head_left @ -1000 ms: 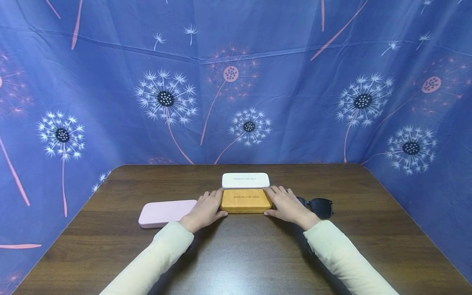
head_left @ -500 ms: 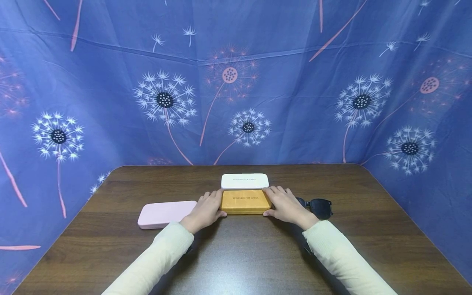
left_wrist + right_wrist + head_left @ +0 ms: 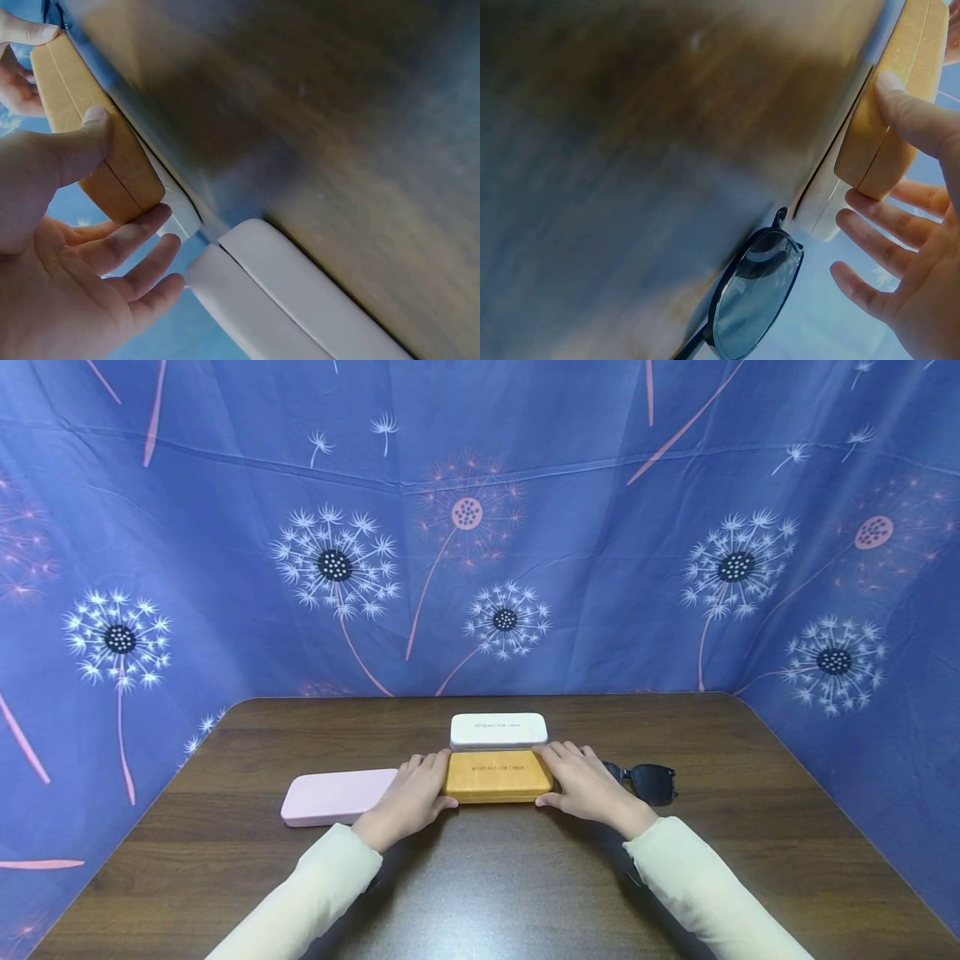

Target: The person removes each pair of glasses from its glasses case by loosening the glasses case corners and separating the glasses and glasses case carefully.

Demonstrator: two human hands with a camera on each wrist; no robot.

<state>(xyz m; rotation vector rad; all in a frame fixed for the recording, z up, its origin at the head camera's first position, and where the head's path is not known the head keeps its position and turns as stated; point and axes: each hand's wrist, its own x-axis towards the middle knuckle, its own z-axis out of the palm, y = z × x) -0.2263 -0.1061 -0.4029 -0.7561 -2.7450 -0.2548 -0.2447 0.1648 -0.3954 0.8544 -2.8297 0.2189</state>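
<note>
A mustard-yellow glasses case (image 3: 498, 783) with lettering on its lid lies shut in the middle of the table, its long side toward me. My left hand (image 3: 408, 797) grips its left end. The left wrist view has that thumb on the near side and fingers at the end and far side. My right hand (image 3: 588, 783) grips the right end likewise, thumb on the front face. Directly behind stands a white glasses case (image 3: 498, 729). A pink glasses case (image 3: 337, 797) lies left, partly hidden by my left hand. Black sunglasses (image 3: 652, 784) sit beyond my right hand, partly covered by it.
The brown wooden table (image 3: 487, 893) reaches back to a blue dandelion-print cloth (image 3: 600, 635), which also hangs at both sides. Dark bits under each sleeve are too hidden to make out.
Both hands have drawn the yellow case slightly toward me, its left end a little leftward. More of the white case's front now shows behind it.
</note>
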